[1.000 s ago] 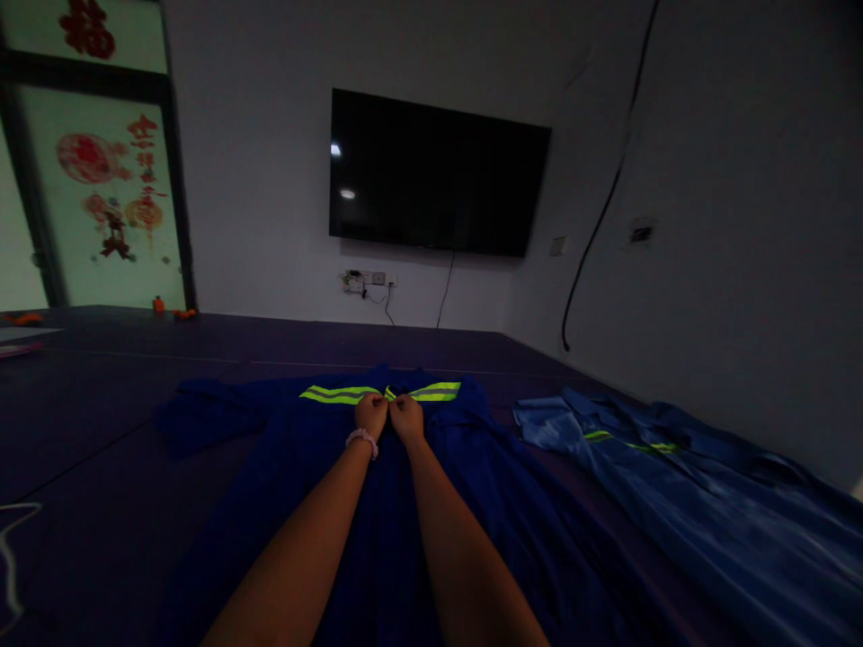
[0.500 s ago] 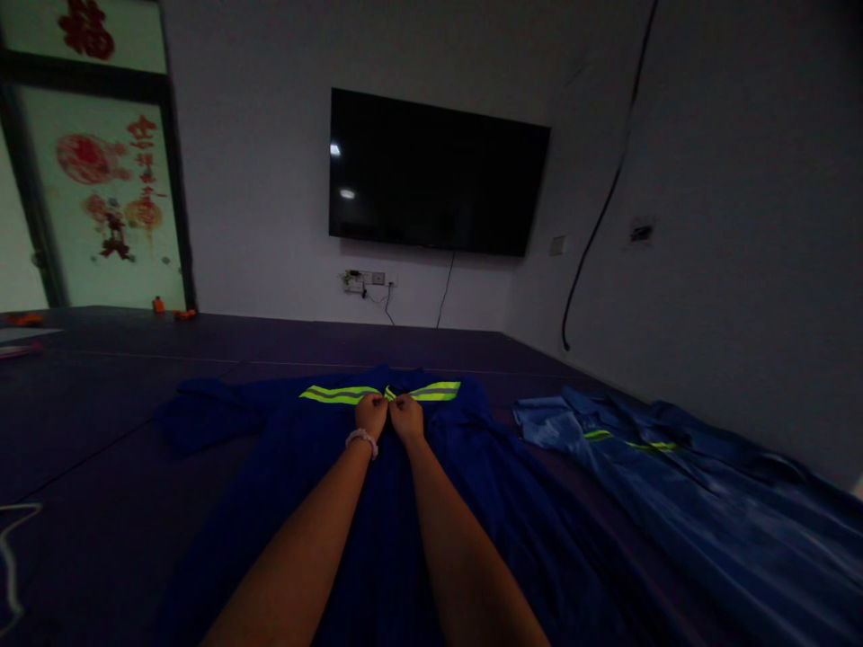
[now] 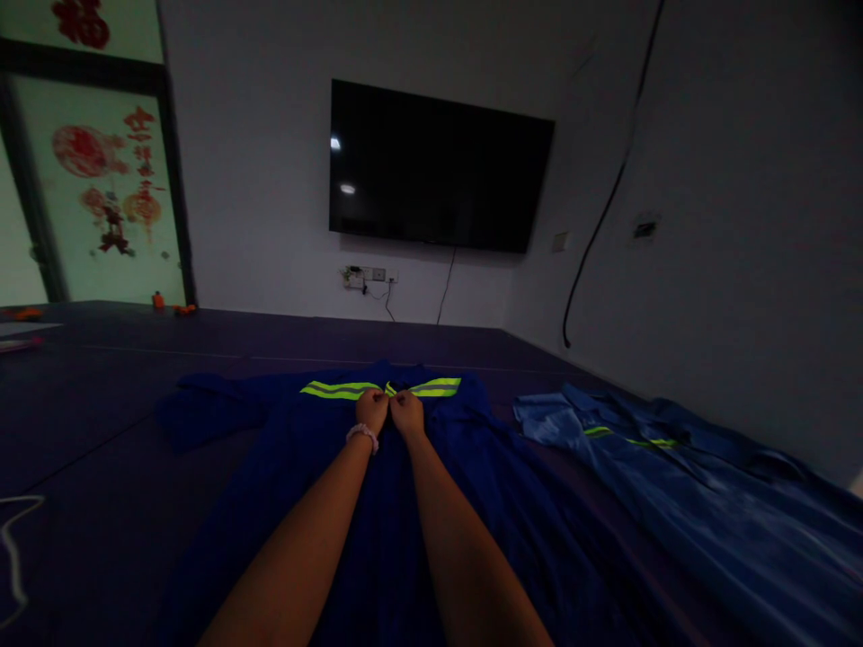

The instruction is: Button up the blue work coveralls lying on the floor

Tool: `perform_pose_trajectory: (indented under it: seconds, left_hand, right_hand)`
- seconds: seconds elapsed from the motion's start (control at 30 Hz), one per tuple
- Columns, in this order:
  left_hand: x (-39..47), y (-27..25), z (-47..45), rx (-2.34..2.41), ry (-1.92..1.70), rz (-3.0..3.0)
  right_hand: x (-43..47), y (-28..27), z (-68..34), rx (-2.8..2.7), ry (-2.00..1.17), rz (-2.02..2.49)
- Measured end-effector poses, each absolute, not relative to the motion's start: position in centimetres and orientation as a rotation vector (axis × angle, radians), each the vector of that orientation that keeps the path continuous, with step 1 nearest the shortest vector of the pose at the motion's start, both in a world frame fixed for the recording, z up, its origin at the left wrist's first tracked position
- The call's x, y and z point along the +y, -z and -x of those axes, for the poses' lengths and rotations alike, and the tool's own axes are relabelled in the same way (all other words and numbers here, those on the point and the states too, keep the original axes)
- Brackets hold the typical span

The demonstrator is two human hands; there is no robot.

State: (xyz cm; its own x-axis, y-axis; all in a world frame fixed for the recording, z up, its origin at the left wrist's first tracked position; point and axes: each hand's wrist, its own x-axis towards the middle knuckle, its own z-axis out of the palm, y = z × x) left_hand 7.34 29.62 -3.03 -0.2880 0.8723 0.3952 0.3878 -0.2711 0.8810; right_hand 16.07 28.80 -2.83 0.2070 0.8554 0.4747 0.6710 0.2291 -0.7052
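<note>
A dark blue work garment lies spread over the floor in front of me, with one sleeve stretched out to the left. Across its chest runs a yellow-green reflective strip, parted at the front opening. My left hand, with a pale scrunchie on its wrist, pinches the garment's front edge at the strip. Right beside it, almost touching, my right hand is closed on the other front edge. The fingertips are small and dark, so any fastener between them is hidden.
A second, lighter blue garment with yellow-green strips lies to the right by the wall. Purple matting covers the floor. A white cable lies at the lower left. Small orange objects sit near the door. A television hangs ahead.
The view has tipped down very slightly. Both hands stay closed at the same place on the garment's front, with no clear movement.
</note>
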Motion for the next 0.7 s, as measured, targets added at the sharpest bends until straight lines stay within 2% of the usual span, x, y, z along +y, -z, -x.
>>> perform_pose_trajectory:
  seconds: [0.7]
  left_hand:
    - [29.59, 2.98, -7.30, 1.606, -1.568, -1.577]
  right_hand:
    - [28.68, 2.80, -16.03, -1.521, -0.256, 1.513]
